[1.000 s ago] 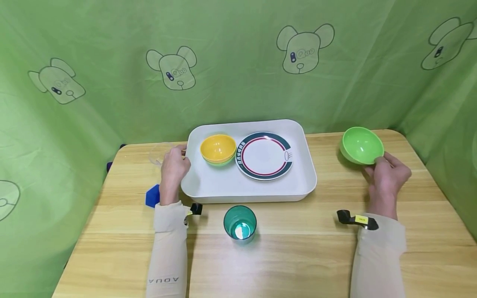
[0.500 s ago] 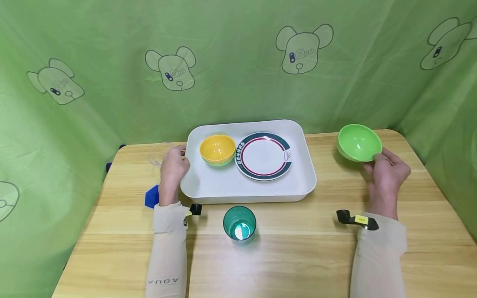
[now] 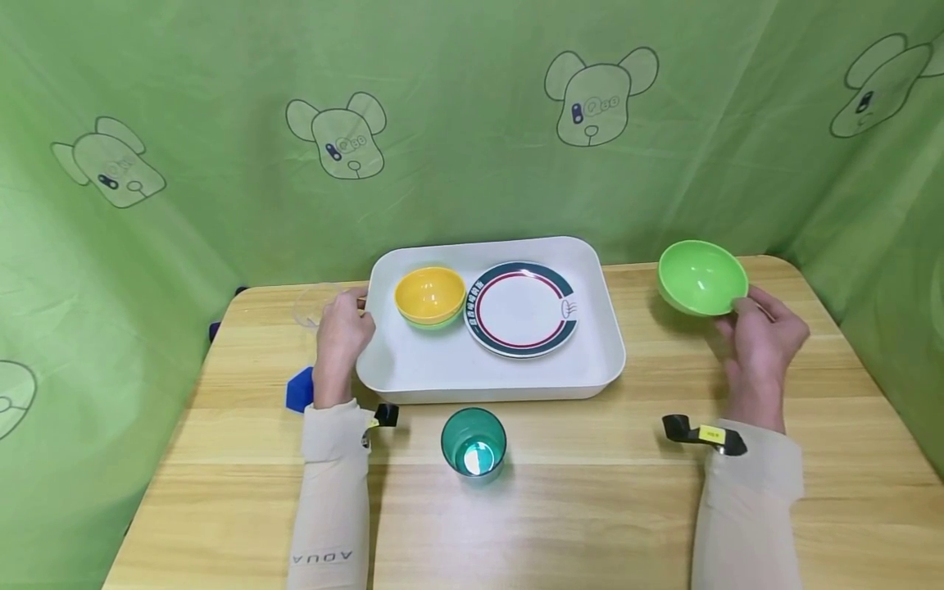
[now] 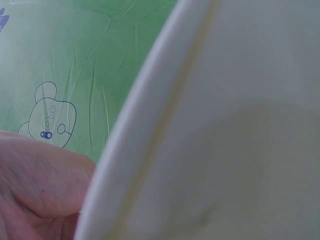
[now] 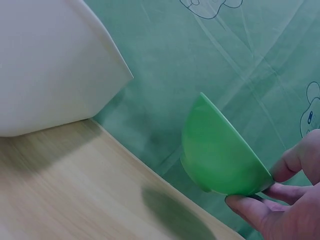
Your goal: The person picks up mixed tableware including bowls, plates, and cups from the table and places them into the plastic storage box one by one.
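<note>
My right hand [image 3: 767, 336] pinches the near right rim of a green bowl [image 3: 702, 279], thumb at the rim and fingers under it. In the right wrist view the bowl [image 5: 220, 150] hangs tilted above the table, its shadow below. At the left end of a white tray [image 3: 487, 373], my left hand [image 3: 344, 332] grips the wall with curled fingers; the fingertips are hidden. Inside the tray a yellow bowl [image 3: 431, 293] sits nested on a light green bowl [image 3: 433, 325]. Beside them lies a white plate [image 3: 524, 311] with a dark green and red border.
A teal glass [image 3: 474, 442] stands on the wooden table [image 3: 575, 492] in front of the tray. A blue hexagonal piece [image 3: 299, 390] lies by the left wrist, with a clear round item [image 3: 306, 306] behind it. A green curtain [image 3: 472, 188] surrounds the table's back and sides.
My right hand has lifted the green bowl a little and shifted it left, toward the tray. The left hand and the tray have stayed in place.
</note>
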`<action>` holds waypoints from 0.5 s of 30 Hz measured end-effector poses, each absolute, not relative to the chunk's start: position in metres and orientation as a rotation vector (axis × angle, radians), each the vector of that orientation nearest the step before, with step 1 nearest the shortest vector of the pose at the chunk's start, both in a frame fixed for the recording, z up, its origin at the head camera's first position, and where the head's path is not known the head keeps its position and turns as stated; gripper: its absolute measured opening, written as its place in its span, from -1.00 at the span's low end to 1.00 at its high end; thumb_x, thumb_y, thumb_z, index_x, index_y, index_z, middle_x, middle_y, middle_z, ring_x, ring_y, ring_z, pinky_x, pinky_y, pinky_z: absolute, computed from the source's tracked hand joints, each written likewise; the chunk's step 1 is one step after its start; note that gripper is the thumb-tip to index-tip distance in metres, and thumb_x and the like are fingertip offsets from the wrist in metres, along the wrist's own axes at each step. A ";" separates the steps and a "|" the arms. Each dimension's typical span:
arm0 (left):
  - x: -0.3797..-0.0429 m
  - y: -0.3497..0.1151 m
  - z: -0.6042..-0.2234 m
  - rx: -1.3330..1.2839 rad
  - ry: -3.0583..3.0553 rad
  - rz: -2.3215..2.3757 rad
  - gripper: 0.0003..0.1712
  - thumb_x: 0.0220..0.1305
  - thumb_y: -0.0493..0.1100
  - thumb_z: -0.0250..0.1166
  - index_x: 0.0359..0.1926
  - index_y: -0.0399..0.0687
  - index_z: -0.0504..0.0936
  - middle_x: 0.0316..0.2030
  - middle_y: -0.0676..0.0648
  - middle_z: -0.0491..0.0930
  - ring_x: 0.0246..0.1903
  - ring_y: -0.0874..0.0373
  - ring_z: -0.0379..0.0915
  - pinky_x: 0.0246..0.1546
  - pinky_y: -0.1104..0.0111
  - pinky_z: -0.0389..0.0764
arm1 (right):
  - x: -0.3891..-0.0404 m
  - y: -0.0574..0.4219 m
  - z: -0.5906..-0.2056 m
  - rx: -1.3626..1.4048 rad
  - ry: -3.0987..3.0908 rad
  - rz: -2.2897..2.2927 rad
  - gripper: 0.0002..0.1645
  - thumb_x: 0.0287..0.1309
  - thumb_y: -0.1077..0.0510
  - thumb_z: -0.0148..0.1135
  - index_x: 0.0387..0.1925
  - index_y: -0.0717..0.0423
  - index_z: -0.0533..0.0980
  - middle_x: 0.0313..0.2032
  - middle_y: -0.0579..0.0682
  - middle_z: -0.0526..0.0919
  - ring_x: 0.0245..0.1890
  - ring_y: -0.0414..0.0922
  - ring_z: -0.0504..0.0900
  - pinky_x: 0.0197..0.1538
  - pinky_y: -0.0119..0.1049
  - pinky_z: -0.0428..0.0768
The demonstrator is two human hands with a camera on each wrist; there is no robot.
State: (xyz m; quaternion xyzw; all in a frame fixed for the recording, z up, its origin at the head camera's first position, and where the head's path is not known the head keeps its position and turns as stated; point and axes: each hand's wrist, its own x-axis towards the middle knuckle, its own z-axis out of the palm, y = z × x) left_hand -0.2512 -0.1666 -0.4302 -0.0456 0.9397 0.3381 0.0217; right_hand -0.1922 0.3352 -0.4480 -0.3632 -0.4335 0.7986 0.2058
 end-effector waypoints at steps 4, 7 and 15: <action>-0.251 -0.167 -0.430 -0.130 2.922 1.047 -0.43 0.36 -0.41 0.02 0.38 -0.26 0.49 0.11 -0.36 0.63 0.04 -0.23 0.60 0.01 -0.03 0.65 | -0.193 0.332 -0.445 -1.017 -1.248 2.202 -0.70 0.26 0.47 0.18 -0.13 0.11 0.68 -0.12 0.00 0.58 -0.49 -0.20 0.66 -0.49 -0.45 0.68; -0.251 -0.167 -0.430 -0.125 2.923 1.048 -0.43 0.35 -0.42 0.02 0.37 -0.26 0.49 0.11 -0.36 0.63 0.03 -0.23 0.61 0.01 -0.03 0.65 | -0.194 0.330 -0.443 -1.006 -1.268 2.194 -0.72 0.26 0.46 0.20 -0.16 0.11 0.69 -0.14 -0.01 0.59 -0.52 -0.21 0.64 -0.55 -0.46 0.64; -0.252 -0.167 -0.430 -0.129 2.918 1.045 -0.44 0.37 -0.41 0.01 0.38 -0.29 0.48 0.13 -0.37 0.62 0.07 -0.26 0.57 0.04 -0.05 0.65 | -0.194 0.324 -0.438 -0.941 -1.295 2.213 -0.73 0.24 0.48 0.19 -0.20 0.15 0.70 -0.18 0.01 0.61 -0.53 -0.20 0.66 -0.54 -0.46 0.65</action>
